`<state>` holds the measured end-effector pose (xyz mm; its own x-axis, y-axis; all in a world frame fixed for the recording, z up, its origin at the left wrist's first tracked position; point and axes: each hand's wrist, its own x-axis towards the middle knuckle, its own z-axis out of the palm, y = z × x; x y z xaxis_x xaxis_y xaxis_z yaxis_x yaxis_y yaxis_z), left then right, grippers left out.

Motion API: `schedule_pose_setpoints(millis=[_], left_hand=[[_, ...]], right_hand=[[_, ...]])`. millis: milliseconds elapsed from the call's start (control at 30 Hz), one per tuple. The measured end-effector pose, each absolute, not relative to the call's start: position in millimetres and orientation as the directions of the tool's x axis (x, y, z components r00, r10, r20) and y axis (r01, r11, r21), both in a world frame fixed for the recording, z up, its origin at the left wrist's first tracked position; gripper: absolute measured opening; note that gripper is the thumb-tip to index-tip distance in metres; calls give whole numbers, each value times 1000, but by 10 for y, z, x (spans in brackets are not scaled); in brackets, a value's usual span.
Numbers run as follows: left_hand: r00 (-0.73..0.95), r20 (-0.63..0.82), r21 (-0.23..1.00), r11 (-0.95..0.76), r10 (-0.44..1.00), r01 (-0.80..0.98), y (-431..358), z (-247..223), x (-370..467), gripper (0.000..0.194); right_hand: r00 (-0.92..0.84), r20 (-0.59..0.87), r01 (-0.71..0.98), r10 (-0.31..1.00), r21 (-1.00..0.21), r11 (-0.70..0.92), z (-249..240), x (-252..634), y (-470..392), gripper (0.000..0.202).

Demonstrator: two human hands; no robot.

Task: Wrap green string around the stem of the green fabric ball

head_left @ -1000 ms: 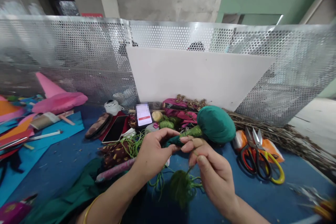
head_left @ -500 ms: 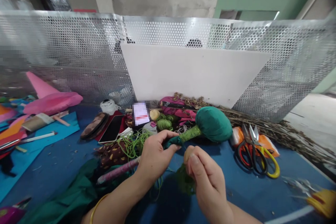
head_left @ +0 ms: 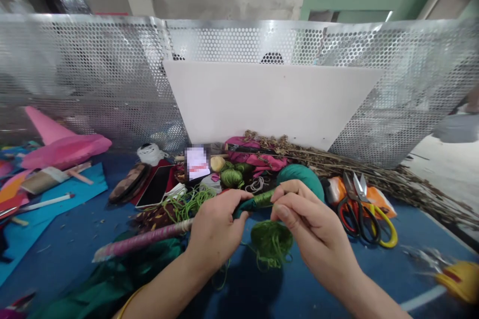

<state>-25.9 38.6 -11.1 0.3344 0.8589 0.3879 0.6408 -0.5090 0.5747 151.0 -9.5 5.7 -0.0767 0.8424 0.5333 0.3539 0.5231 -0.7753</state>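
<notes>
My left hand [head_left: 217,224] is closed around a stick. Its pink-wrapped end [head_left: 145,239] sticks out to the left, and at the other end sits a ball covered in teal-green cloth [head_left: 305,174]. Light green yarn [head_left: 264,199] is wound around the neck below that ball. Just beside the neck, my right hand [head_left: 318,229] is pinched on green yarn and partly covers the cloth ball. A loose ball of green yarn [head_left: 271,244] hangs below the right fingers, with strands trailing from it.
Scissors [head_left: 359,209] lie at the right near an orange-and-white packet [head_left: 381,204]. Yarn balls [head_left: 232,178], tangled light-green yarn [head_left: 194,204] and a phone [head_left: 154,187] are behind my hands. Green cloth [head_left: 93,279] lies front left. A white board [head_left: 277,104] leans against perforated metal.
My right hand has moved up against the wrapped neck, in front of the cloth ball. The yarn ball now hangs in plain sight below it. More of the stick's pink end shows.
</notes>
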Motion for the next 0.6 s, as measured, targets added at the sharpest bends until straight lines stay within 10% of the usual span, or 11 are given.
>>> schedule_pose_setpoints(millis=[333,600], left_hand=[[502,494,304,-682,710,665,299,-180,-230,30],[585,586,77,-758,560,648,249,-201,-196,20]], right_hand=[[-61,155,206,986,-965,164,99,1549,-66,27],[-19,237,220,971,-947,235,105,1507,-22,20]])
